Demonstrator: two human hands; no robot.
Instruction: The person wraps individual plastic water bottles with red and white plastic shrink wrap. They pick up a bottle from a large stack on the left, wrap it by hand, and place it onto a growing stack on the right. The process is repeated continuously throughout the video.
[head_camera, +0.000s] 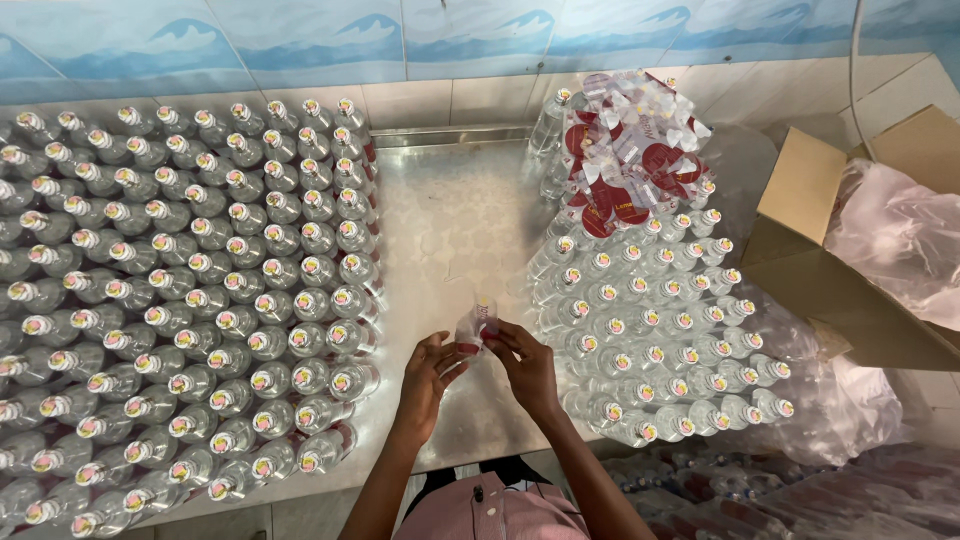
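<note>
We are looking down at a steel table (440, 210), and both hands are meeting over its bare middle strip. The left hand (428, 375) and the right hand (527, 365) are holding together one small clear bottle (478, 322), which is standing a little tilted between them, just above the table surface. The fingertips of both hands are pinching the lower part of the bottle, where a red and white label (484, 316) is sitting; the thumbs and first fingers are pressed against it, and the other fingers are curling loosely underneath. On the left side a big block of clear bottles (190, 300) is filling the table in tight rows, all upright with pale caps. On the right side another block of the same bottles (660, 340) is standing, and a loose heap of red and white labels (630, 150) is lying on top of its far end. Further right an open cardboard box (850, 250) is holding a crumpled plastic bag (900, 230). Behind the table we are seeing a wall of blue and white tiles (300, 40).
</note>
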